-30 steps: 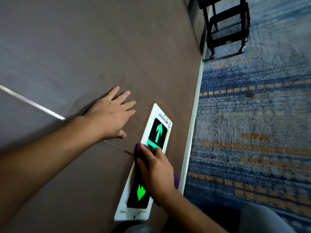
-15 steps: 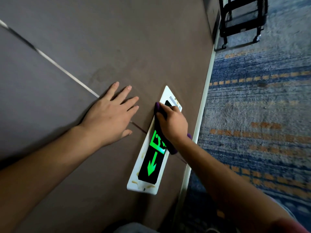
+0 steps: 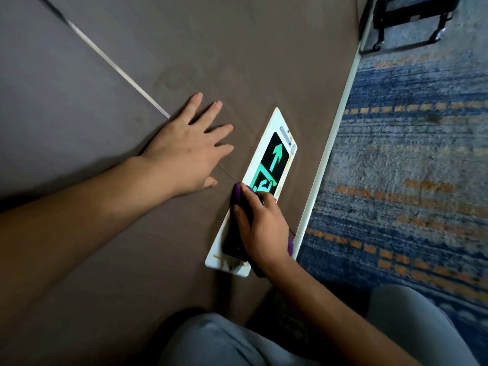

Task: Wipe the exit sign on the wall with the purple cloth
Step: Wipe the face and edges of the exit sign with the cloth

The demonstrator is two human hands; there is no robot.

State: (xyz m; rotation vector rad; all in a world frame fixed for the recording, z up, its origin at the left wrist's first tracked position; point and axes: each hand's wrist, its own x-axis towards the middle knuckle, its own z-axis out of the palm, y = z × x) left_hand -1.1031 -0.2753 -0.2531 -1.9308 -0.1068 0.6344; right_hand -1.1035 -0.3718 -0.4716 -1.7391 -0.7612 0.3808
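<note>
The exit sign [image 3: 274, 157] is a white-framed black panel with green arrows, set low on the brown wall near the skirting. My right hand [image 3: 264, 228] presses the purple cloth [image 3: 237, 192] flat on the sign's lower half, hiding the lower arrow; purple shows past my fingertips and at my wrist. The upper arrow and part of the running figure are visible. My left hand [image 3: 188, 151] lies flat on the wall to the left of the sign, fingers spread, holding nothing.
A white skirting strip [image 3: 330, 154] runs along the wall's foot beside a blue carpet with orange dashes [image 3: 412, 180]. A black wheeled cart frame [image 3: 406, 22] stands at the upper right. My grey-trousered knees [image 3: 224, 342] are below. A thin metal seam [image 3: 116, 64] crosses the wall.
My right hand has slid the cloth from the sign's upper end down to its lower half, uncovering the upper arrow. My left hand stays flat on the wall.
</note>
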